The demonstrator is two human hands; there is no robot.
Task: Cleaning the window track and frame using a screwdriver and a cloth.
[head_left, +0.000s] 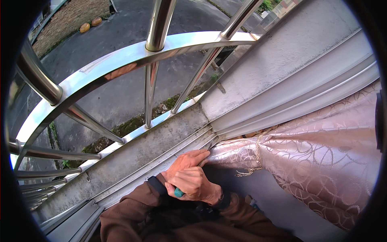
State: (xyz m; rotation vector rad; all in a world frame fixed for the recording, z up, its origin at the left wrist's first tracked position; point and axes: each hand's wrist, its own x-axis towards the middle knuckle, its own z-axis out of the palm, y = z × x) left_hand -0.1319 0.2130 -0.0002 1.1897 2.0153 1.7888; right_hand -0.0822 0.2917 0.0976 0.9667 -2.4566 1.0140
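My right hand is closed in a fist round a tool with a teal handle, whose rounded end sticks out below the fist. The tool's kind is hidden by my hands. My left hand lies just beyond it, fingers bent together round what looks like the tool's thin front part, near the corner of the window track. Its thumb and palm are partly covered by the right hand. Beside the fingertips hangs a pink patterned curtain, gathered by a twisted cord.
Outside the weathered concrete sill runs a shiny metal railing with upright bars. A white window frame rises at the right. A sliding sash stands at lower left. Far below lies a grey paved yard beside a brick wall.
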